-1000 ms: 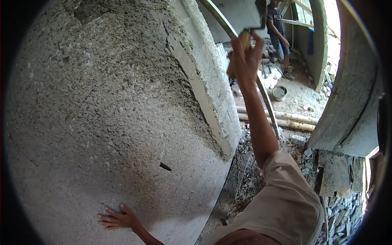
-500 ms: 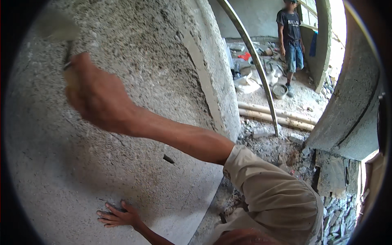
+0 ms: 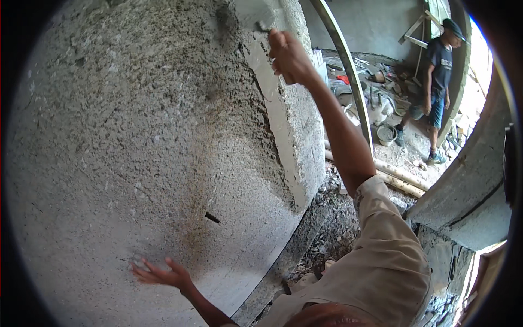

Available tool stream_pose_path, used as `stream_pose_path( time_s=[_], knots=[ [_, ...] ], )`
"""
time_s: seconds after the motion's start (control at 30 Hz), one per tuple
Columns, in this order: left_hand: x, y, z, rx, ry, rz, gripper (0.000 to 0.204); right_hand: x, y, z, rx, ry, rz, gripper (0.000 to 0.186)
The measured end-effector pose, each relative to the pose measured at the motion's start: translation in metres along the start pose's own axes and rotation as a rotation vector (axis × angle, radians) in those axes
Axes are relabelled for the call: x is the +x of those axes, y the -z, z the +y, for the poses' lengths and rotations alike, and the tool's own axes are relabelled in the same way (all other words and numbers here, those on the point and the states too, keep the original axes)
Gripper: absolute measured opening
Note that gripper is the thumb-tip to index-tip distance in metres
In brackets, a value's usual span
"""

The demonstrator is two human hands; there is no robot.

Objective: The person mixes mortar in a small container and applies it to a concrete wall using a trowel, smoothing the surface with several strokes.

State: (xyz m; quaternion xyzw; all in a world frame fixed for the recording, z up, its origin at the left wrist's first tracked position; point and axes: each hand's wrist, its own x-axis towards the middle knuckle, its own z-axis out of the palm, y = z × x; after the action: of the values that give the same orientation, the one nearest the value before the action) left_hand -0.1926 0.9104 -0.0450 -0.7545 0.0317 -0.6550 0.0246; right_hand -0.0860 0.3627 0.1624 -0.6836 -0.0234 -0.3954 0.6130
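Up at the top of the rough grey wall (image 3: 136, 141), my right hand (image 3: 291, 59) is closed around the handle of a trowel. The trowel's blade (image 3: 254, 14) lies against or very near the wall, at the upper end of a smooth strip of mortar (image 3: 276, 117) along the wall's right edge. My left hand (image 3: 163, 274) is low on the left, fingers spread with nothing in them; its fingertips are blurred and I cannot tell whether they touch the wall. A short dark slot (image 3: 212, 217) shows in the wall between the hands.
Past the wall's right edge stands a long bar (image 3: 348, 65), with pale pipes (image 3: 403, 179) lying on the ground. A person (image 3: 437, 82) in dark clothes walks at the back right near a bucket (image 3: 387, 134). Rubble (image 3: 327, 231) covers the ground beside the wall.
My right hand has swung from the upper left to the wall's right edge with the trowel. My left hand has tilted from lying flat on the wall. The person behind has stepped rightward.
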Motion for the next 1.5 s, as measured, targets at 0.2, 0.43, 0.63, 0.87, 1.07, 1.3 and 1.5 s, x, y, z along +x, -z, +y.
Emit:
stream_pose_path(
  time_s=[0.2, 0.43, 0.63, 0.87, 1.07, 1.3, 1.5],
  knots=[
    [0.033, -0.076, 0.052, 0.077, 0.090, 0.062, 0.065, -0.051, -0.041, 0.063, 0.114, -0.136, -0.152, 0.050],
    [0.030, -0.089, 0.057, 0.199, 0.085, 0.083, 0.066, -0.083, -0.119, 0.010, 1.352, -0.527, 0.019, 0.045],
    [0.031, -0.091, 0.063, 0.188, 0.074, 0.087, 0.067, 0.027, -0.121, -0.123, 1.462, -0.423, -0.032, 0.047],
    [0.030, -0.085, 0.056, 0.152, 0.059, 0.066, 0.067, 0.078, -0.076, -0.116, 1.003, -0.019, -0.286, 0.042],
    [0.038, -0.086, 0.061, 0.103, 0.068, 0.089, 0.067, 0.019, 0.002, -0.017, 0.604, -0.195, -0.082, 0.035],
    [0.024, -0.090, 0.056, 0.093, 0.067, 0.055, 0.065, 0.003, -0.036, 0.023, 0.704, -0.326, -0.077, 0.041],
    [0.027, -0.089, 0.048, 0.110, 0.002, 0.062, 0.064, -0.079, -0.061, 0.089, 1.046, -0.609, 0.104, 0.041]
  ],
)
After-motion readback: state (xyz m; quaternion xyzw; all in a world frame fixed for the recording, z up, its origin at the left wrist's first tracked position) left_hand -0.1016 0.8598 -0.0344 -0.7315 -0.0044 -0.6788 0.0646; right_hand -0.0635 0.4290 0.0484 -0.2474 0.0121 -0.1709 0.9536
